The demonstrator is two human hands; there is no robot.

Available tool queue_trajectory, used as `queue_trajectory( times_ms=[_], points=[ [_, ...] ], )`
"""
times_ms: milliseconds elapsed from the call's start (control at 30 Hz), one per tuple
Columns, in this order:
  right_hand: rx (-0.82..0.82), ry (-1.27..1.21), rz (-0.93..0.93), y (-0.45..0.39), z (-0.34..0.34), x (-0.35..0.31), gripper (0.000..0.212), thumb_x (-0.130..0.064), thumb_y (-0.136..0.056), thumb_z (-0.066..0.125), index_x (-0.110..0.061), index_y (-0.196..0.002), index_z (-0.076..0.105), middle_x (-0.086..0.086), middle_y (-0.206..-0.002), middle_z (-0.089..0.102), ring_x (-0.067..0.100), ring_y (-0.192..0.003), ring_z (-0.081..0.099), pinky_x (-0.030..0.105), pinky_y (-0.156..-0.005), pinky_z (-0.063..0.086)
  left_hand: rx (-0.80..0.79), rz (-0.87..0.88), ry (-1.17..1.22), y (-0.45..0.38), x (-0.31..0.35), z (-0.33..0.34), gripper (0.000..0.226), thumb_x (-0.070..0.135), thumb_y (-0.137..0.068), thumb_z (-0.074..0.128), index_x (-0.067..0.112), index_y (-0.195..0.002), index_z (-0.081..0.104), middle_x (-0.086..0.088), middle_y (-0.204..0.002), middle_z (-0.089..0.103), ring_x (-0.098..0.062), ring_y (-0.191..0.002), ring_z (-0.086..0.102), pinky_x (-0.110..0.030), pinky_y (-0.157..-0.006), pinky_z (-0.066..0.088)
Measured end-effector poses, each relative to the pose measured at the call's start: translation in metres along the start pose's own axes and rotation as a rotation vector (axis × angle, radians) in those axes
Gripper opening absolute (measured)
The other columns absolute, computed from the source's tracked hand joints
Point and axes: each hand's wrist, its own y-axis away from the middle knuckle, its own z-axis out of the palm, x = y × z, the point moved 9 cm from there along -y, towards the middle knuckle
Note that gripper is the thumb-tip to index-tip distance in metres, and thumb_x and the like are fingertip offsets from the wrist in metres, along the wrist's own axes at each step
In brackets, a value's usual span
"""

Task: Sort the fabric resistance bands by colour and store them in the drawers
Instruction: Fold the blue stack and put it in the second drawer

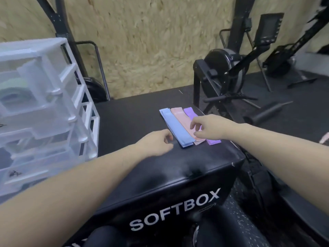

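Three fabric bands lie side by side on the black SOFTBOX (pixel 142 111): a blue band (pixel 175 127) on the left, a pink band (pixel 179 115) in the middle, a purple band (pixel 190 112) on the right. A darker band edge shows under the blue one. My right hand (pixel 209 127) hovers over the pink and purple bands with fingers loosely curled, holding nothing. My left hand (pixel 157 143) sits just left of the blue band's near end, fingers loosely curled and empty. The translucent drawer unit (pixel 46 107) stands at the left, drawers pulled partly out, with greenish bands showing inside an upper drawer.
A black rowing machine (pixel 229 72) stands right behind the box's far right corner. A black roller (pixel 265 113) lies on the dark floor to the right. A chipboard wall runs along the back. My knees show below the box's front.
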Motion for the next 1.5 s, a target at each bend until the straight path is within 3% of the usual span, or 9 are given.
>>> queue_trajectory(
  times_ms=[133, 300, 533, 733, 867, 1067, 1233, 1367, 1500],
  points=[
    [-0.038, -0.055, -0.015, -0.019, 0.035, 0.02, 0.029, -0.03, -0.087, 0.058, -0.042, -0.113, 0.057, -0.025, -0.103, 0.057, 0.013, -0.101, 0.061, 0.036, -0.09, 0.052, -0.029, -0.014, 0.032, -0.024, -0.01, 0.035, 0.026, 0.025, -0.091, 0.057, 0.021, -0.117, 0.056, 0.007, -0.106, 0.063, -0.016, -0.095, 0.058, -0.028, -0.082, 0.045],
    [-0.025, -0.025, -0.094, -0.041, 0.069, 0.029, 0.039, -0.02, -0.088, 0.059, -0.031, -0.125, 0.058, -0.012, -0.124, 0.06, 0.014, -0.119, 0.049, 0.037, -0.099, 0.042, -0.029, -0.041, 0.069, -0.046, -0.031, 0.072, 0.026, 0.025, -0.087, 0.057, 0.024, -0.114, 0.056, 0.006, -0.116, 0.061, -0.016, -0.104, 0.058, -0.032, -0.093, 0.046],
    [0.019, 0.223, -0.187, -0.07, 0.104, 0.039, 0.059, -0.026, -0.084, 0.062, -0.029, -0.141, 0.045, -0.006, -0.141, 0.051, 0.021, -0.132, 0.04, 0.041, -0.106, 0.032, 0.038, -0.123, 0.277, -0.072, -0.05, 0.098, 0.024, 0.022, -0.089, 0.058, 0.024, -0.112, 0.051, 0.008, -0.11, 0.06, -0.009, -0.086, 0.056, -0.025, -0.077, 0.04],
    [0.108, 0.312, -0.281, -0.093, 0.129, 0.044, 0.063, -0.024, -0.073, 0.072, -0.019, -0.133, 0.055, 0.002, -0.124, 0.063, 0.029, -0.114, 0.055, 0.046, -0.094, 0.04, 0.052, -0.301, 0.776, -0.085, -0.073, 0.123, 0.026, 0.018, -0.092, 0.064, 0.02, -0.115, 0.055, 0.005, -0.103, 0.067, -0.017, -0.081, 0.068, -0.031, -0.087, 0.055],
    [0.175, 0.353, -0.302, -0.106, 0.128, 0.04, 0.06, -0.019, -0.069, 0.072, -0.017, -0.127, 0.058, 0.005, -0.109, 0.066, 0.031, -0.098, 0.06, 0.046, -0.085, 0.043, 0.055, -0.298, 0.975, -0.088, -0.084, 0.128, 0.027, 0.013, -0.095, 0.062, 0.015, -0.121, 0.055, 0.001, -0.1, 0.07, -0.014, -0.084, 0.071, -0.033, -0.095, 0.056],
    [0.206, 0.286, -0.283, -0.117, 0.132, 0.034, 0.055, -0.011, -0.074, 0.064, -0.013, -0.128, 0.056, 0.01, -0.099, 0.065, 0.035, -0.091, 0.063, 0.044, -0.079, 0.042, 0.061, -0.273, 1.053, -0.089, -0.084, 0.13, 0.027, 0.007, -0.096, 0.06, 0.01, -0.122, 0.054, -0.004, -0.099, 0.067, -0.014, -0.084, 0.068, -0.025, -0.088, 0.058],
    [0.123, 0.113, -0.313, -0.108, 0.127, 0.043, 0.062, -0.01, -0.081, 0.067, -0.015, -0.141, 0.05, 0.01, -0.12, 0.061, 0.033, -0.108, 0.055, 0.043, -0.093, 0.044, 0.076, -0.282, 1.067, -0.086, -0.086, 0.13, 0.026, 0.009, -0.096, 0.06, 0.011, -0.122, 0.055, -0.007, -0.103, 0.069, -0.015, -0.085, 0.069, -0.029, -0.092, 0.057],
    [0.192, 0.122, -0.288, -0.11, 0.126, 0.032, 0.053, 0.003, -0.079, 0.058, -0.007, -0.131, 0.054, 0.019, -0.102, 0.063, 0.04, -0.094, 0.059, 0.045, -0.077, 0.047, 0.091, -0.302, 1.072, -0.084, -0.085, 0.127, 0.026, 0.01, -0.096, 0.058, 0.012, -0.122, 0.056, -0.01, -0.104, 0.07, -0.015, -0.087, 0.07, -0.028, -0.093, 0.057],
    [0.216, 0.002, -0.158, -0.11, 0.12, 0.039, 0.057, 0.0, -0.083, 0.053, -0.013, -0.138, 0.046, 0.015, -0.109, 0.062, 0.035, -0.101, 0.057, 0.036, -0.074, 0.04, 0.119, -0.328, 1.12, -0.079, -0.086, 0.128, 0.025, 0.014, -0.097, 0.061, 0.015, -0.121, 0.056, -0.007, -0.106, 0.069, -0.016, -0.092, 0.072, -0.028, -0.095, 0.056]
  ],
)
